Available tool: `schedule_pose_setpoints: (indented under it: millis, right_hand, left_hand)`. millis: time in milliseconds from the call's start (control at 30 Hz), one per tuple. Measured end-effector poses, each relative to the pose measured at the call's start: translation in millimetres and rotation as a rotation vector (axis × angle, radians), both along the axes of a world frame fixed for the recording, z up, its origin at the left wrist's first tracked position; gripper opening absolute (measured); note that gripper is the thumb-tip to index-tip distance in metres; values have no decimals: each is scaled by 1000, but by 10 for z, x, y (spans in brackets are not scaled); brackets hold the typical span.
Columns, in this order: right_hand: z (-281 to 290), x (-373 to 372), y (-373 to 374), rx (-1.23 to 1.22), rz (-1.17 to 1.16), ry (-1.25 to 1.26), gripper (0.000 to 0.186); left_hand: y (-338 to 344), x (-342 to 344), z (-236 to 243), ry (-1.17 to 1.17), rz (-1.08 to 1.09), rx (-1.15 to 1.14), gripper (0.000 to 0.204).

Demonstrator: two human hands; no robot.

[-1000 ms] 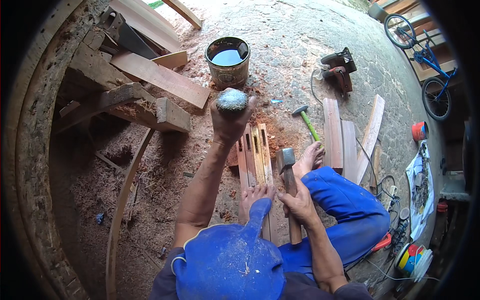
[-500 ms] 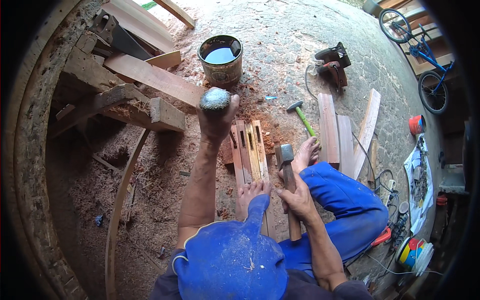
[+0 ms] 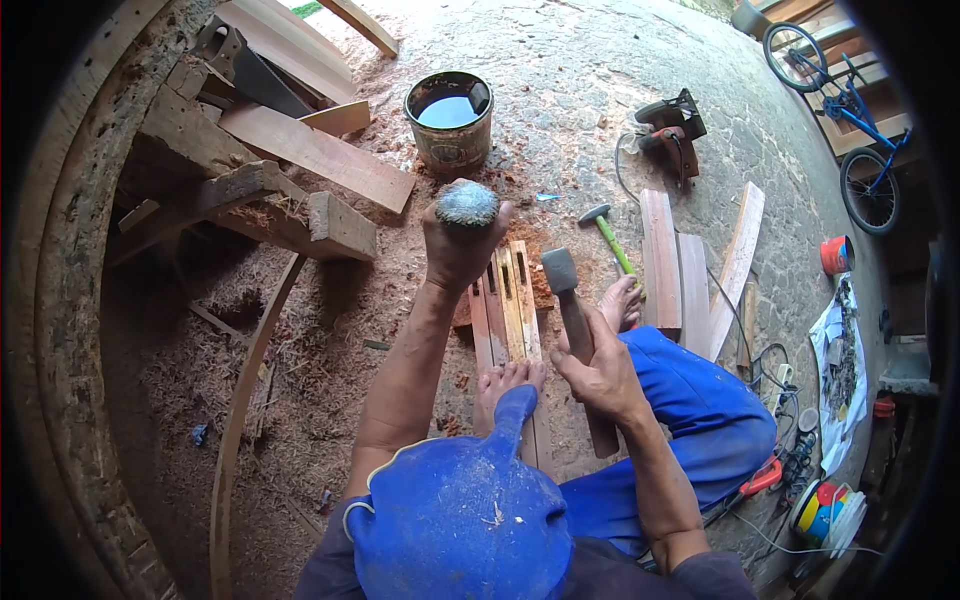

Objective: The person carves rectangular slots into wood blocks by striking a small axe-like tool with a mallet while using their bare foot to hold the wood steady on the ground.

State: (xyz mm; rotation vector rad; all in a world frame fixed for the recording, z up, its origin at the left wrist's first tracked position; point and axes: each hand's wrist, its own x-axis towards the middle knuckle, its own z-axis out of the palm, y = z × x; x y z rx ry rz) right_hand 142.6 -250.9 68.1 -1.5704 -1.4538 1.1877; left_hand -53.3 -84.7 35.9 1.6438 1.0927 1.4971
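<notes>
My left hand (image 3: pixel 460 245) grips an upright tool with a rounded, battered grey top (image 3: pixel 466 202), seen end-on; its lower part is hidden. It is above several narrow timbers (image 3: pixel 520 320) with long slots cut in their upper ends, lying side by side. My bare left foot (image 3: pixel 505 385) rests on those timbers. My right hand (image 3: pixel 598 370), just right of them, is closed round the wooden handle of a hammer (image 3: pixel 559 270), its metal head raised toward the camera. A second hammer (image 3: pixel 612 240) with a green handle lies beyond my right foot (image 3: pixel 618 298).
A bucket of liquid (image 3: pixel 448 140) stands ahead, a power tool (image 3: pixel 668 140) to its right. Loose boards (image 3: pixel 660 260), cords, a white sheet (image 3: pixel 835 360) and a blue bicycle (image 3: pixel 860 130) are rightward. Beams (image 3: pixel 250 210), a handsaw (image 3: pixel 255 75) and shavings fill the left.
My right hand has lifted the hammer upward and forward from its lower position. My left hand shifted a little left, then back right, still gripping its tool.
</notes>
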Motion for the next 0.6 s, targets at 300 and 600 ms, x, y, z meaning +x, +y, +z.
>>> schedule_pose_setpoints:
  millis: [300,600]
  right_hand:
    - [1046,-110,707,536,184,-453,63]
    - [1319,-343,991,346,464,-964,59]
  left_hand:
    - [52,-86,-214,60,106,23,16]
    - [73,-10,-65,-282,38,56,24]
